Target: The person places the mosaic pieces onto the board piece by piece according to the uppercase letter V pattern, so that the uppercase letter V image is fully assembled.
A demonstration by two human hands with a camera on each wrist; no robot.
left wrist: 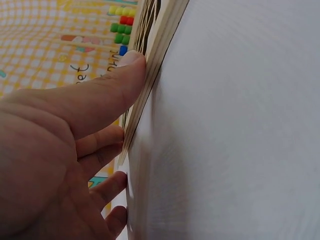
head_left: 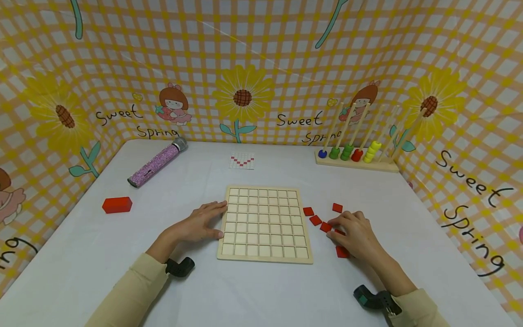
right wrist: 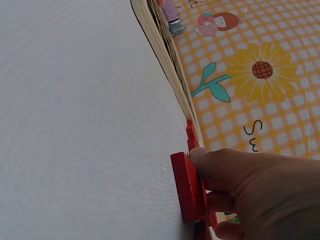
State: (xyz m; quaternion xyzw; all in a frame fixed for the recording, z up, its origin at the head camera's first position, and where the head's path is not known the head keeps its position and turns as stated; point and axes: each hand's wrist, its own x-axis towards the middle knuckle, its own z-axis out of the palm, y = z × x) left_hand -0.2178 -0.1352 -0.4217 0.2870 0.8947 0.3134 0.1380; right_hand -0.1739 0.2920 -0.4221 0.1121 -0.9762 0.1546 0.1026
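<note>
A wooden grid board [head_left: 263,223] with square cells lies flat in the middle of the table. At its left edge rests my left hand [head_left: 199,224], fingers extended; in the left wrist view its thumb [left wrist: 131,70] touches the board's side. Several red square tiles lie right of the board, among them one nearest the board [head_left: 308,211] and one farther back [head_left: 337,207]. My right hand [head_left: 358,234] bends over them, thumb and index finger pinching a red tile [head_left: 340,232] partly hidden by the fingers. Another red tile [right wrist: 189,187] stands out close by in the right wrist view.
A small card [head_left: 242,161] with a red V pattern lies behind the board. To the left are a purple glitter microphone [head_left: 157,164] and a red block [head_left: 117,205]. A wooden peg rack [head_left: 357,165] with colored beads stands at the back right, before a patterned cloth wall [head_left: 261,41].
</note>
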